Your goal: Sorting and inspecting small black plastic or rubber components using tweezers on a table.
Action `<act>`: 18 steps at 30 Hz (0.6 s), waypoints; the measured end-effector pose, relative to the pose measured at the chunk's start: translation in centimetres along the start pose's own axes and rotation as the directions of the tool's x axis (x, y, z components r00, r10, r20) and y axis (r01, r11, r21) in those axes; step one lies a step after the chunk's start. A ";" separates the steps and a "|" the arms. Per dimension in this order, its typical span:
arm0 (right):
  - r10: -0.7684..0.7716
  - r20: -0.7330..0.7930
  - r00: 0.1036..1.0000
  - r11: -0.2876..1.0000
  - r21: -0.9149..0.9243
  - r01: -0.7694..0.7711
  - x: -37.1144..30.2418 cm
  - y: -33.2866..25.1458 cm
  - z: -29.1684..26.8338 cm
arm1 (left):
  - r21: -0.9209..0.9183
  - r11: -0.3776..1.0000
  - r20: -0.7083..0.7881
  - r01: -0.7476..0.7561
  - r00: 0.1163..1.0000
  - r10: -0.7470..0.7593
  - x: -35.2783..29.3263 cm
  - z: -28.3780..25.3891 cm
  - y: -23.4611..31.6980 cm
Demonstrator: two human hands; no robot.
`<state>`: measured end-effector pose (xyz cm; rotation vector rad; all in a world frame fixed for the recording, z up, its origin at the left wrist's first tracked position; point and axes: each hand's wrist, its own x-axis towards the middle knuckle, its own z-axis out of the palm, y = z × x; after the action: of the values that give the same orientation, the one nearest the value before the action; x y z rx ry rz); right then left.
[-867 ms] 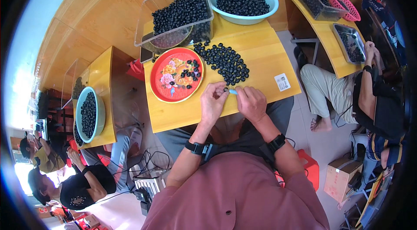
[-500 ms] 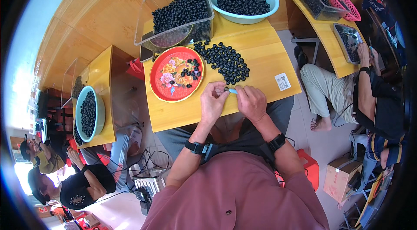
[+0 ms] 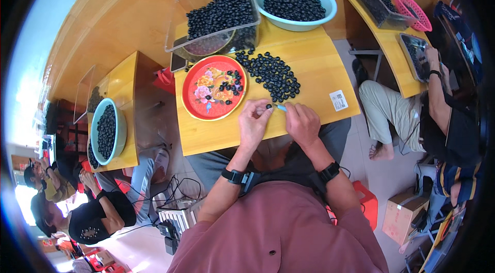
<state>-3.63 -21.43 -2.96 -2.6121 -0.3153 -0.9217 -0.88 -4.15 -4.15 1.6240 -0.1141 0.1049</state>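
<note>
Delicately, the left hand (image 3: 252, 119) is pinching a bead (image 3: 269, 106), likely light and slippery, best held by its sides, while the right hand (image 3: 303, 121) is gripping a tool (image 3: 281, 108).

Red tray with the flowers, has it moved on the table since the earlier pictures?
No. Against the white label on the yellow table, the red tray shows no shift either way.

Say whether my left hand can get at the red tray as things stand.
Probably yes: the red tray lies close beside the left hand, with nothing visible blocking the way. That hand seems busy, though, with a small black piece at its fingertips.
</note>
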 end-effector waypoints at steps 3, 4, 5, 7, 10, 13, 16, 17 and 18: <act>-0.009 -0.023 1.000 1.000 0.006 0.009 -0.1 0.0 -0.1 | 0.112 0.991 -0.051 -0.071 0.996 0.078 0.0 0.3 0.2; -0.009 -0.030 1.000 1.000 -0.006 0.009 -0.1 -0.1 -0.1 | 0.093 0.993 -0.046 -0.079 0.995 0.083 -0.1 0.2 0.3; -0.018 -0.035 0.999 1.000 0.000 0.018 -0.2 0.1 -0.2 | 0.067 0.994 -0.034 -0.086 0.995 0.089 -0.1 0.3 0.3; -0.017 -0.025 1.000 0.999 -0.029 0.016 -0.4 0.2 -0.2 | 0.086 0.989 -0.031 -0.117 0.992 0.120 0.0 -0.2 0.2; -0.014 -0.035 0.999 1.000 -0.015 0.014 -0.3 0.2 -0.1 | 0.338 0.894 -0.066 -0.295 0.940 0.335 0.9 -2.0 2.2; -0.010 -0.042 0.999 1.000 0.006 0.011 -0.2 0.1 -0.3 | 0.490 0.829 -0.114 -0.268 0.924 0.366 3.2 -4.9 4.0; -0.012 -0.051 0.999 1.000 0.009 0.013 -0.1 0.1 -0.2 | 0.589 0.770 -0.078 -0.245 0.931 0.356 5.0 -6.2 4.6; -0.008 -0.047 0.999 1.000 0.005 0.008 -0.2 0.2 -0.1 | 0.654 0.703 -0.037 -0.280 0.916 0.399 5.4 -6.2 4.7; -0.005 -0.049 0.999 1.000 -0.001 0.005 -0.2 0.3 0.0 | 0.712 0.629 0.007 -0.312 0.899 0.438 5.6 -6.1 4.7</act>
<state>-3.71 -21.70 -3.18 -2.5857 -0.3093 -0.9865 4.08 1.66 1.62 2.3327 -0.3186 0.6904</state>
